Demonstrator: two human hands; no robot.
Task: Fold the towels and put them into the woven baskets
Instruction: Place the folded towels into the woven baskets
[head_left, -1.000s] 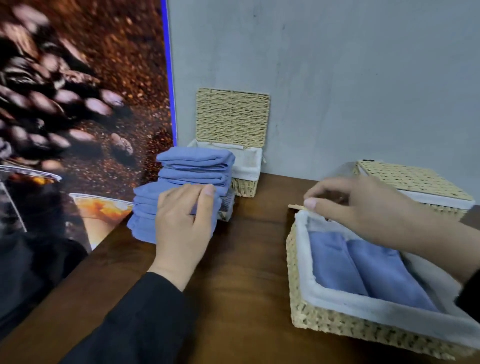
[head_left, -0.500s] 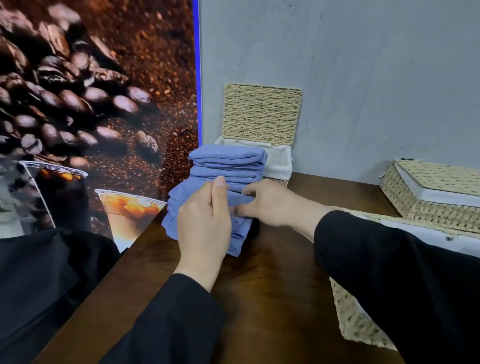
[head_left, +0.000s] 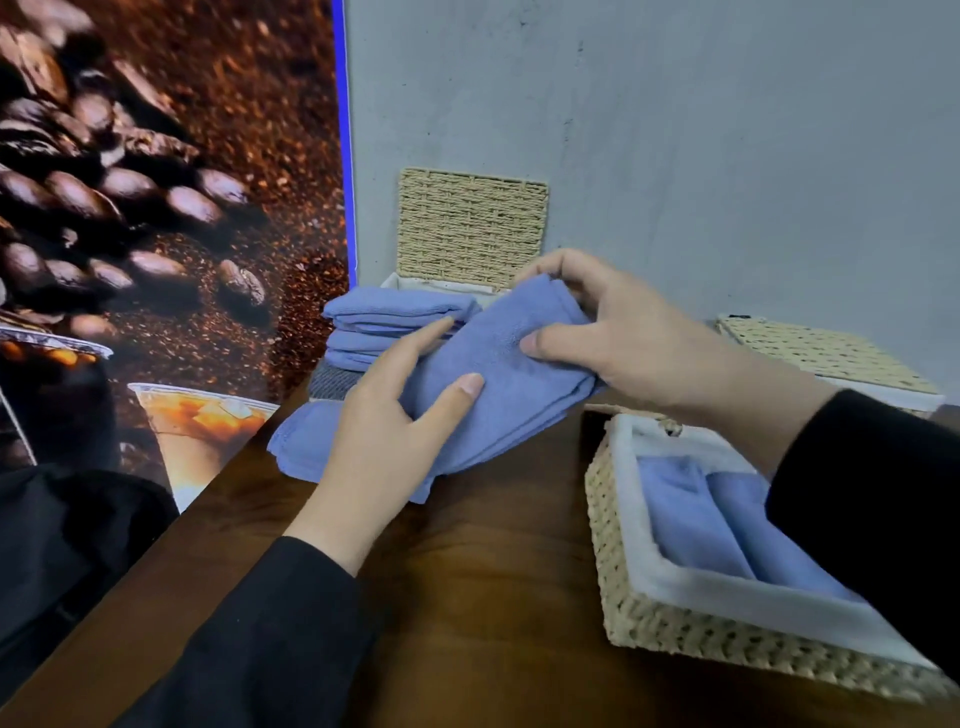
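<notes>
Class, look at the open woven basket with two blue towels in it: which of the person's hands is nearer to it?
Right. The right hand grips the held towel just behind the basket; the left hand holds the towel's other end, farther left.

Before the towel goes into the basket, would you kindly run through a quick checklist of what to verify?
1. Towel held by both hands: ok. The left hand and right hand both grip the blue towel.
2. Towel folded compactly: not ok, one end droops loose by the table edge.
3. Room in the near basket: ok, two folded towels lie inside with the rim above them.
4. Basket open: ok.
5. Remaining stack steady: cannot tell.
</notes>
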